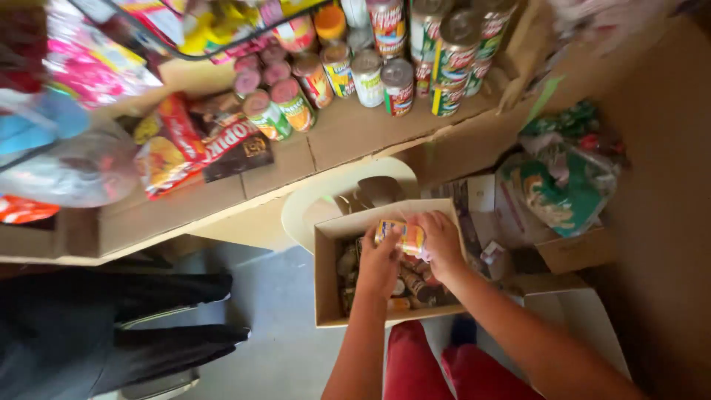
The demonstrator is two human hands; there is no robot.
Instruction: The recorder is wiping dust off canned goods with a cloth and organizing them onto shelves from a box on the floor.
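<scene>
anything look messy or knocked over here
Nothing spilled. On the cardboard shelf, several cans at the left lie tipped on their sides while the others stand upright. Both hands, left hand and right hand, hold a yellow packet over the open box.

The small yellow packet (pixel 401 237) is half covered by the left hand (pixel 379 263) and the right hand (pixel 441 243), so its full shape does not show. Both forearms run out of the picture at the lower edge. Inside the cardboard box (pixel 326 281), the things under the hands are dark and too small to tell. The cans (pixel 400 55) on the shelf (pixel 348 137) are cut off at the top edge. A wire basket (pixel 185 30) is cut at the top too. At the left, a clear plastic bag (pixel 70 174) is blurred. The dark cloth (pixel 111 326) leaves the picture at the left edge.
</scene>
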